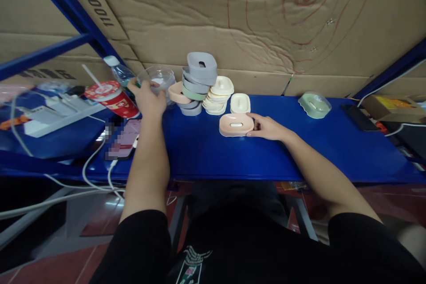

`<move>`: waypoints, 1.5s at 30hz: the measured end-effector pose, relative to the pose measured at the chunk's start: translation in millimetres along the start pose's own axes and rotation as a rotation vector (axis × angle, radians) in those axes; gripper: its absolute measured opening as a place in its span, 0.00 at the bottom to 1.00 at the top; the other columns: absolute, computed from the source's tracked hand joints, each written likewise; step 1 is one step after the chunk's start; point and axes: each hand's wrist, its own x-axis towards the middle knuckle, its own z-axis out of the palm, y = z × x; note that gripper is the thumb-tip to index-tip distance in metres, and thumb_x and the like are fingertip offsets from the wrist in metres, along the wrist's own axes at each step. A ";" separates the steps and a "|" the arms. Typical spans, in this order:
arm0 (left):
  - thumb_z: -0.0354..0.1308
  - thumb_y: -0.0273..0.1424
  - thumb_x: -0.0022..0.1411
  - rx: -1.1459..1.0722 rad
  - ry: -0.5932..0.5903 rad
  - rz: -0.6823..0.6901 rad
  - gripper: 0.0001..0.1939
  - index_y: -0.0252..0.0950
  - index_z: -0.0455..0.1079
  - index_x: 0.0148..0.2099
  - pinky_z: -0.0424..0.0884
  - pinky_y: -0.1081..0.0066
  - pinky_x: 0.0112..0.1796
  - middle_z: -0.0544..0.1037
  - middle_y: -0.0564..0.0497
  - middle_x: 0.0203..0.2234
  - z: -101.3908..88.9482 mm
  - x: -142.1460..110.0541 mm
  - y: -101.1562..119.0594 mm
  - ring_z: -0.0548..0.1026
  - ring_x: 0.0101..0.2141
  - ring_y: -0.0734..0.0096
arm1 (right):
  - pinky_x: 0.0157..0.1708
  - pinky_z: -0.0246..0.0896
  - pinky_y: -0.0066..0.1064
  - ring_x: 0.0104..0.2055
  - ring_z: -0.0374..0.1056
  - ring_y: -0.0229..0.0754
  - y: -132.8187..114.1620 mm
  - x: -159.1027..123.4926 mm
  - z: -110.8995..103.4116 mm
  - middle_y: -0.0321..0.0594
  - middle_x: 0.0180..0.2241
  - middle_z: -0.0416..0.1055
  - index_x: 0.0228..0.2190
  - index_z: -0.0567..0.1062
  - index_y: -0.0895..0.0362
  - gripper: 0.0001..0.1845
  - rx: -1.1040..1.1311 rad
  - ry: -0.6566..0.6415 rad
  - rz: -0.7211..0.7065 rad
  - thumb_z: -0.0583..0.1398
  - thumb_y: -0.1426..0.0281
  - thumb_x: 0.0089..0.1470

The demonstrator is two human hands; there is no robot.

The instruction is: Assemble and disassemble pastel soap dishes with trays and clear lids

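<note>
My right hand (268, 128) grips the right end of a pink soap dish (229, 129) with a pale slotted insert, near the middle of the blue table. At the back left, my left hand (149, 97) has its fingers curled over the edge of a clear plastic cover (159, 73) in a stack; the fingertips are partly hidden. Right of that hand rises a pile of grey soap dish bodies (202, 73), with a green one (193, 94) and another pink one (178, 93) among them. Cream inserts (218, 97) are stacked beside it, and a single cream insert (240, 103) lies behind the held dish.
A green soap dish with a clear cover (314, 104) stands at the right, near a dark phone (359, 117) and a cardboard box (396, 108). On the left are a red drink cup (115, 100), a bottle (118, 71), a phone (124, 140), a power strip (60, 115) and cables.
</note>
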 end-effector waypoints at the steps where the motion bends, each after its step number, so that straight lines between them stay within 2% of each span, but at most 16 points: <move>1: 0.54 0.56 0.65 0.009 -0.004 0.002 0.33 0.33 0.73 0.54 0.60 0.40 0.58 0.61 0.36 0.71 0.5 0.5 0.0 0.58 0.74 0.37 | 0.43 0.73 0.45 0.39 0.80 0.53 0.4 0.0 0.3 0.42 0.37 0.82 0.73 0.65 0.56 0.54 0.001 0.001 -0.005 0.73 0.47 0.54; 5: 0.54 0.58 0.66 0.024 0.034 0.024 0.34 0.31 0.69 0.55 0.57 0.39 0.60 0.60 0.33 0.70 2.7 3.4 -1.8 0.53 0.75 0.35 | 0.43 0.73 0.45 0.39 0.80 0.53 1.3 0.0 0.6 0.42 0.38 0.83 0.73 0.66 0.56 0.54 0.004 0.003 -0.004 0.73 0.47 0.54; 8: 0.56 0.61 0.66 -0.030 0.113 0.013 0.34 0.33 0.69 0.51 0.56 0.40 0.60 0.63 0.35 0.69 3.2 5.5 -4.4 0.54 0.74 0.37 | 0.44 0.74 0.46 0.39 0.80 0.53 1.2 0.1 0.1 0.42 0.38 0.83 0.72 0.66 0.56 0.54 0.008 0.005 0.004 0.73 0.47 0.54; 11: 0.53 0.62 0.68 -0.049 0.102 0.022 0.35 0.33 0.70 0.52 0.56 0.42 0.56 0.65 0.36 0.68 1.7 4.8 -4.2 0.54 0.74 0.40 | 0.43 0.74 0.45 0.39 0.80 0.53 1.4 0.2 -0.3 0.41 0.38 0.83 0.72 0.67 0.54 0.52 0.015 0.007 -0.010 0.73 0.47 0.54; 14: 0.53 0.66 0.64 -0.030 0.139 -0.005 0.39 0.33 0.72 0.51 0.58 0.44 0.56 0.63 0.36 0.71 -2.0 0.5 1.6 0.59 0.73 0.41 | 0.42 0.73 0.44 0.38 0.80 0.52 1.4 0.3 -0.5 0.40 0.37 0.82 0.72 0.67 0.52 0.52 0.019 0.011 -0.018 0.73 0.47 0.54; 16: 0.46 0.67 0.66 0.015 0.063 0.044 0.41 0.32 0.73 0.47 0.57 0.44 0.56 0.66 0.38 0.70 -5.8 -3.0 7.4 0.55 0.75 0.42 | 0.42 0.73 0.44 0.38 0.79 0.51 0.9 0.3 -0.6 0.40 0.37 0.82 0.71 0.68 0.52 0.51 0.018 0.014 -0.018 0.73 0.47 0.54; 18: 0.35 0.66 0.69 0.046 -0.133 0.184 0.43 0.33 0.74 0.41 0.53 0.45 0.54 0.71 0.41 0.67 -10.2 -5.9 13.2 0.46 0.78 0.45 | 0.43 0.73 0.44 0.37 0.79 0.51 0.3 0.3 -0.6 0.40 0.36 0.82 0.71 0.68 0.54 0.52 0.013 0.015 -0.010 0.73 0.47 0.53; 20: 0.32 0.64 0.69 0.036 -0.305 0.308 0.42 0.35 0.73 0.37 0.52 0.44 0.54 0.74 0.45 0.66 -13.9 -7.7 18.3 0.43 0.79 0.48 | 0.43 0.73 0.45 0.37 0.79 0.51 0.0 0.4 -0.6 0.40 0.36 0.82 0.71 0.68 0.54 0.52 0.010 0.010 -0.002 0.73 0.47 0.54; 21: 0.33 0.64 0.68 0.017 -0.315 0.318 0.41 0.36 0.73 0.36 0.53 0.44 0.55 0.74 0.46 0.65 -15.2 -8.1 20.3 0.46 0.78 0.47 | 0.43 0.73 0.45 0.37 0.79 0.51 0.1 0.4 -0.6 0.39 0.35 0.81 0.71 0.68 0.54 0.52 0.010 0.008 -0.002 0.73 0.47 0.54; 26: 0.43 0.62 0.66 -0.043 -0.192 0.267 0.34 0.38 0.74 0.42 0.59 0.45 0.57 0.74 0.43 0.64 -15.5 -6.1 21.0 0.56 0.75 0.47 | 0.44 0.73 0.45 0.38 0.79 0.51 0.7 0.1 -0.8 0.40 0.36 0.82 0.72 0.67 0.55 0.52 0.016 0.011 -0.006 0.73 0.46 0.54; 30: 0.42 0.59 0.72 -0.031 -0.140 0.275 0.33 0.35 0.73 0.42 0.55 0.45 0.55 0.74 0.42 0.61 -11.8 -2.5 13.5 0.50 0.77 0.50 | 0.45 0.74 0.46 0.39 0.80 0.53 0.1 -0.1 -1.0 0.43 0.38 0.82 0.72 0.66 0.57 0.54 0.010 -0.001 0.010 0.73 0.46 0.54; 32: 0.41 0.56 0.75 -0.008 -0.092 0.196 0.32 0.34 0.71 0.43 0.54 0.44 0.55 0.73 0.42 0.61 -9.9 -1.3 12.1 0.48 0.77 0.49 | 0.45 0.74 0.47 0.40 0.80 0.53 -0.1 -0.1 -0.9 0.43 0.38 0.83 0.73 0.66 0.58 0.55 0.003 -0.003 0.019 0.73 0.46 0.54; 34: 0.50 0.55 0.72 0.000 -0.004 0.079 0.26 0.36 0.70 0.45 0.58 0.46 0.57 0.71 0.42 0.63 -8.1 -1.1 14.1 0.55 0.75 0.49 | 0.45 0.74 0.48 0.40 0.80 0.54 0.1 -0.1 -0.8 0.43 0.38 0.83 0.73 0.65 0.57 0.55 -0.004 -0.002 0.025 0.73 0.46 0.54; 37: 0.63 0.44 0.69 0.015 0.111 -0.025 0.16 0.38 0.66 0.47 0.62 0.51 0.60 0.72 0.46 0.62 -6.4 -1.9 20.7 0.67 0.66 0.56 | 0.46 0.75 0.48 0.40 0.81 0.54 0.8 -0.2 -0.6 0.43 0.39 0.84 0.73 0.66 0.56 0.54 -0.010 0.001 0.022 0.73 0.46 0.54; 40: 0.66 0.30 0.67 0.025 0.127 -0.046 0.12 0.38 0.65 0.47 0.63 0.55 0.62 0.75 0.50 0.57 -5.5 -2.2 25.7 0.71 0.62 0.63 | 0.47 0.76 0.50 0.40 0.81 0.55 0.8 -0.3 -0.6 0.43 0.39 0.84 0.73 0.66 0.55 0.54 -0.013 -0.001 0.021 0.72 0.46 0.54; 45: 0.68 0.27 0.65 -0.017 0.205 -0.082 0.14 0.38 0.64 0.41 0.66 0.54 0.62 0.78 0.52 0.51 -2.1 0.9 24.8 0.74 0.57 0.63 | 0.47 0.76 0.51 0.40 0.81 0.56 -0.2 -0.2 -0.5 0.44 0.39 0.84 0.73 0.65 0.57 0.54 -0.017 -0.002 0.030 0.72 0.46 0.55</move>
